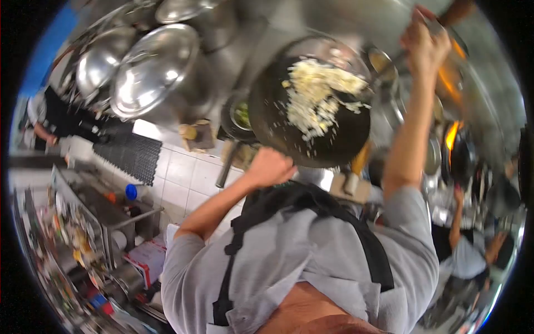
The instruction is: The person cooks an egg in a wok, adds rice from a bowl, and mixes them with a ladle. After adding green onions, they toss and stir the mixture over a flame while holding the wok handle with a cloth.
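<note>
A dark wok (339, 139) holds white rice with yellow egg-like pieces (317, 100), spread over its middle and far side. At the wok's near rim, my left hand (271, 167) is closed on the edge; its fingertips are partly hidden. My right hand (425, 47) is raised at the far right, wrapped around the handle of a long metal cooking utensil (387, 70). This utensil slants down toward the wok's right side, where its head is hard to make out. A small pan with green pieces (241, 115) sits left of the wok.
Large metal lids (156, 69) stand at the upper left. Flames (451, 136) rise beside another wok (466, 158) on the right. One co-worker (470, 250) is at the right, another (61, 114) at the far left. A wooden-handled brush-like tool (359, 167) lies near the wok.
</note>
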The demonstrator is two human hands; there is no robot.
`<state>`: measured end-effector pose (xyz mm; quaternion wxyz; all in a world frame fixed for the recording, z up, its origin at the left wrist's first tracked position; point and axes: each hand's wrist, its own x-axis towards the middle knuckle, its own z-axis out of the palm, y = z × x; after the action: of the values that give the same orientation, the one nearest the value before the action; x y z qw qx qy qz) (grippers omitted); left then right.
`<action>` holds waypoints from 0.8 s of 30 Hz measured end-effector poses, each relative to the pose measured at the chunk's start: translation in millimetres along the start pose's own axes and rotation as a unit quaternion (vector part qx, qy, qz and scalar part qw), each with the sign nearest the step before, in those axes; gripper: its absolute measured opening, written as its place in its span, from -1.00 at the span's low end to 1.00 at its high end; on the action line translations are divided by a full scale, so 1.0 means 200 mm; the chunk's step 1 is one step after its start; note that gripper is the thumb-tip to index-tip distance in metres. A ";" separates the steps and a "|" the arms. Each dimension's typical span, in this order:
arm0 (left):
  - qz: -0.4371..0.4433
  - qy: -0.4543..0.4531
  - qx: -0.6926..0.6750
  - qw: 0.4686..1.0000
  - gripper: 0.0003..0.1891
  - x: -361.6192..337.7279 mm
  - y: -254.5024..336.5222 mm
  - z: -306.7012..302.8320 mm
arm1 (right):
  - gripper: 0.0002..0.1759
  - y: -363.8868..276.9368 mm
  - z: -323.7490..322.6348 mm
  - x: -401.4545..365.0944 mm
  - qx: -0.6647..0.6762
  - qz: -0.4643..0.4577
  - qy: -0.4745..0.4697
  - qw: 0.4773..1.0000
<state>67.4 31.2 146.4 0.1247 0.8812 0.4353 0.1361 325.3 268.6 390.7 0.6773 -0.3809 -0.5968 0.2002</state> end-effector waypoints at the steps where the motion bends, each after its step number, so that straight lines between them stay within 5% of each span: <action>1: 0.021 0.016 -0.011 1.000 -0.63 0.13 0.00 -0.04 | -0.80 0.00 0.02 -0.08 -0.040 -0.001 0.023 0.999; 2: 0.041 0.038 -0.014 0.998 -0.63 0.27 -0.02 -0.07 | -0.72 -0.09 0.17 -0.21 -0.050 0.011 0.062 0.997; 3: 0.048 0.056 -0.030 0.997 -0.64 0.37 -0.07 -0.01 | -0.73 0.25 0.24 -0.22 -0.425 -0.230 0.086 0.871; 4: 0.050 0.076 -0.047 0.995 -0.65 0.43 -0.13 0.10 | -0.75 0.30 0.42 -0.33 -0.238 -0.043 0.026 0.970; 5: 0.036 0.061 -0.014 0.997 -0.66 0.43 -0.19 0.24 | -0.75 0.69 0.49 -0.37 -0.142 -0.065 -0.076 0.985; 8: -0.007 -0.014 -0.009 1.000 -0.67 0.16 -0.23 0.36 | -0.76 0.48 0.29 -0.10 -0.162 0.144 -0.284 0.934; 10: 0.034 0.072 -0.054 0.995 -0.68 0.02 -0.08 0.20 | -0.74 0.28 0.19 -0.06 -0.033 0.067 -0.157 0.985; 12: 0.037 0.097 -0.068 0.992 -0.70 0.05 0.01 0.01 | -0.75 0.01 0.16 -0.13 0.021 0.117 -0.093 0.989; 14: 0.021 0.052 -0.044 0.997 -0.71 0.27 0.03 -0.08 | -0.84 -0.01 0.22 -0.36 -0.041 0.001 -0.068 0.997; 16: 0.040 0.137 -0.073 0.987 -0.72 0.48 -0.05 0.02 | -0.83 0.04 0.38 -0.61 -0.117 -0.087 -0.049 0.988; 18: 0.013 0.088 -0.036 0.995 -0.68 0.46 -0.08 0.26 | -0.70 0.48 0.50 -0.66 -0.142 -0.084 -0.116 0.979; 20: 0.001 0.035 -0.011 0.999 -0.66 0.31 -0.11 0.40 | -0.74 0.41 0.39 -0.44 -0.205 -0.085 -0.104 0.969; 22: 0.019 0.081 -0.055 0.995 -0.63 0.07 -0.10 0.41 | -0.77 0.32 0.17 -0.17 -0.174 0.076 -0.201 0.961; 24: 0.044 0.104 -0.055 0.992 -0.63 0.03 0.01 0.20 | -0.78 -0.03 0.18 -0.16 -0.064 0.051 -0.033 0.996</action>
<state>86.9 31.5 110.8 0.1209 0.8723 0.3982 0.2566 282.7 251.6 374.6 0.6202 -0.4463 -0.6106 0.2082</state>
